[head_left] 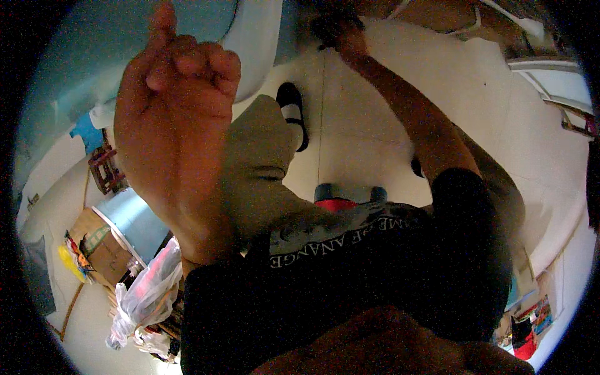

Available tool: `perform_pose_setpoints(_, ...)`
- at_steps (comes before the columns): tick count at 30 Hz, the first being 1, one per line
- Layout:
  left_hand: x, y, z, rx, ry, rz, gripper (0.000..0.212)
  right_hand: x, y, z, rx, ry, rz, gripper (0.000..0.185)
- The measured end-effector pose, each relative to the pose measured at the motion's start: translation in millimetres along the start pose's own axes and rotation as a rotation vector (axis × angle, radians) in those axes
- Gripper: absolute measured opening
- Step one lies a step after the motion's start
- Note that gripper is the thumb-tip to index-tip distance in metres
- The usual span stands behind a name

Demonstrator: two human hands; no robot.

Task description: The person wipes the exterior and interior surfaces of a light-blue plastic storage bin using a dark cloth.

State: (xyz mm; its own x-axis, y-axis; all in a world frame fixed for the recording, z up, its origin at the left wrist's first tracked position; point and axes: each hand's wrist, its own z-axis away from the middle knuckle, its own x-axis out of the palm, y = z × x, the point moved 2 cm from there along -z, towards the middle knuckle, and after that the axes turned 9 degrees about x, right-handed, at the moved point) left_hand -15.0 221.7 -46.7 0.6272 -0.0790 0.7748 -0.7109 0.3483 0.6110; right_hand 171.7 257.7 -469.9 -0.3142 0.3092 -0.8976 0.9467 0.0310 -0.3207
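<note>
My left hand (180,93) is raised close to the camera, palm towards me. One finger points up while the others curl in, and nothing shows between them. Behind it is a smooth blue-green surface (201,18) with a pale curved edge (262,42); whether the fingertip touches it cannot be told. My right arm stretches far forward. At its end my right hand (354,40) is at a dark object (330,26), blurred in shadow. Its fingers are hidden in the dark, so the grip is unclear.
A slippered foot (293,115) stands on the pale tiled floor (356,136). To the left are a cardboard box (101,248), a light-blue bin (136,220) and a clear plastic bag (150,290). A white-framed item (546,65) is at upper right. Behind me lies a red-and-black item (522,335).
</note>
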Motion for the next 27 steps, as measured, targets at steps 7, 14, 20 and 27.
perform_pose_setpoints(7, -3.5, -9.8, -11.2, -0.044, 0.0, -0.054, 0.039, 134.2, 53.7, -33.0, 0.135, -0.512, 0.011, 0.05)
perform_pose_setpoints(14, -2.4, -8.7, -9.1, -0.063, 0.038, 0.01, 0.029, 82.6, 179.6, 18.8, 0.355, -0.509, 0.194, 0.049)
perform_pose_setpoints(20, -0.7, -5.8, -10.7, -0.067, -0.069, 0.085, 0.028, 37.3, 283.3, 75.7, 0.625, -0.583, 0.419, 0.049)
perform_pose_setpoints(27, 11.3, -8.8, -2.1, -0.109, -0.098, 0.21, 0.028, 49.5, 189.3, 68.9, 0.425, -0.478, 0.361, 0.049)
